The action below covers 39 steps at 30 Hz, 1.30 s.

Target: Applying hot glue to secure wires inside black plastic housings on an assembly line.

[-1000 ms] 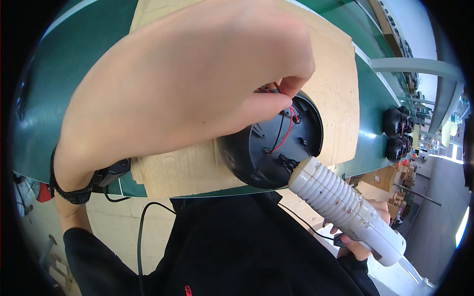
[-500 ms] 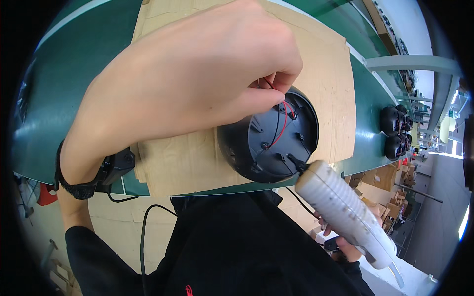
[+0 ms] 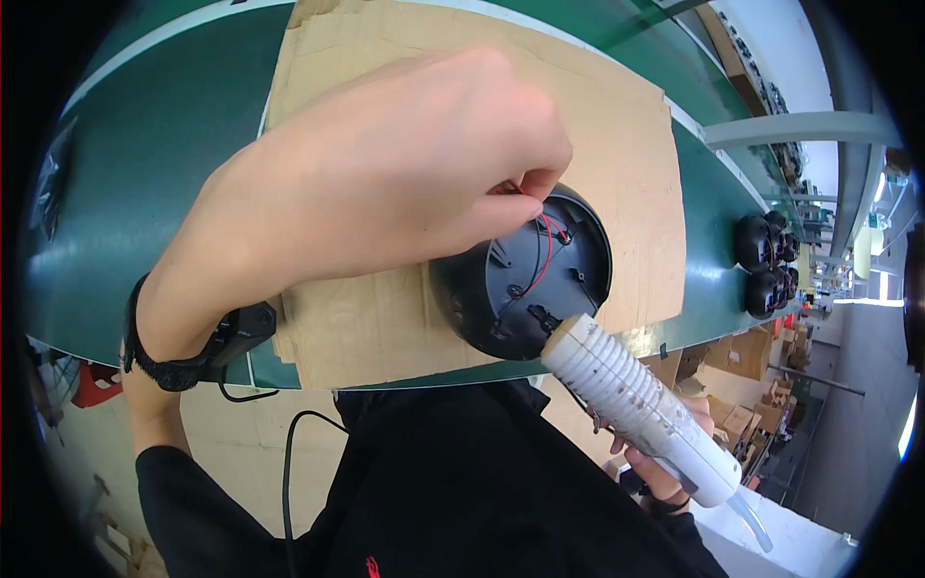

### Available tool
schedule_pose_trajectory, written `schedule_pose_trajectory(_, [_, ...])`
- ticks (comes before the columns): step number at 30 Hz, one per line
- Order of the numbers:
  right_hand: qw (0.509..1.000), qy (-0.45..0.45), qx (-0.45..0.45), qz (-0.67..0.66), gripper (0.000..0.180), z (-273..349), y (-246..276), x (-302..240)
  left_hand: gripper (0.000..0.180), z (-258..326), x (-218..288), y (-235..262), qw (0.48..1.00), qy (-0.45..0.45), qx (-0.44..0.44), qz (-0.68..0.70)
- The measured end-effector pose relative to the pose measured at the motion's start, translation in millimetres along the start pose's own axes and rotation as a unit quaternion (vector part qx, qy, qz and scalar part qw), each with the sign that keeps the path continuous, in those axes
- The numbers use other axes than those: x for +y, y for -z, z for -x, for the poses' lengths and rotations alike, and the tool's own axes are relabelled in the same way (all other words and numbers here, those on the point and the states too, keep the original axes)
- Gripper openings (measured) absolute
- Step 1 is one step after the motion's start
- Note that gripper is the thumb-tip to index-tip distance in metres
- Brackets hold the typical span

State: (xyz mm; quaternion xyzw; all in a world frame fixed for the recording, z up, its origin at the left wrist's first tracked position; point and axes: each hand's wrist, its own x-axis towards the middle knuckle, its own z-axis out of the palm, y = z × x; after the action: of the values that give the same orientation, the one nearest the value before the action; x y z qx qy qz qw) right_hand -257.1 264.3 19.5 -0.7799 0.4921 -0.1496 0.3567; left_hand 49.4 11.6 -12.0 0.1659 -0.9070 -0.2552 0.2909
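Observation:
A round black plastic housing (image 3: 568,262) lies with its hollow side up, small posts and screw bosses inside. Thin red and black wires (image 3: 550,252) rise from its floor to my left hand (image 3: 501,144), whose fingers are pinched on them above the far left rim. The wire ends are hidden behind the fingers. My right hand (image 3: 660,472), partly covered, grips a white hot glue gun (image 3: 631,390) with brownish stains. Its dark nozzle (image 3: 543,318) points inside the near edge of the housing; whether it touches is unclear. A clear glue stick (image 3: 752,520) sticks out of the gun's rear.
Under the housing lies a cardboard sheet (image 3: 641,222) on a green table (image 3: 193,106). Several more black housings (image 3: 761,255) stand at the right. A black device (image 3: 246,332) is strapped to my left wrist. Black cable (image 3: 289,462) hangs below the table edge.
The glue gun has shifted left, carrying its nozzle leftward along the near edge of the housing. My left hand keeps its pinch on the wires and sits slightly lower and further left.

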Motion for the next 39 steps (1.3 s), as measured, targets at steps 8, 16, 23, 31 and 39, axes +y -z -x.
schedule_pose_trajectory(8, [0.899,-0.25,0.172,-0.317,0.042,-6.1,-19.5,-19.1,0.009,-2.0,5.6,2.5,0.999,0.028,-0.022,-0.011])
schedule_pose_trajectory(16, [0.862,-0.222,0.186,-0.415,0.055,-13.4,-19.6,-25.8,0.009,-0.1,6.4,2.2,0.999,0.033,-0.016,-0.024])
schedule_pose_trajectory(23, [0.945,-0.176,0.168,-0.219,0.038,-21.0,-5.7,-32.7,0.009,2.3,5.0,1.7,1.0,0.007,0.003,-0.028])
schedule_pose_trajectory(31, [0.887,-0.366,0.277,-0.042,0.065,-1.0,6.8,-62.1,0.009,2.5,4.8,0.6,0.999,-0.013,0.028,-0.036])
schedule_pose_trajectory(39, [0.915,-0.249,0.31,-0.071,0.063,-15.9,31.9,-68.9,0.009,6.9,4.9,4.4,1.0,0.007,0.012,-0.022])
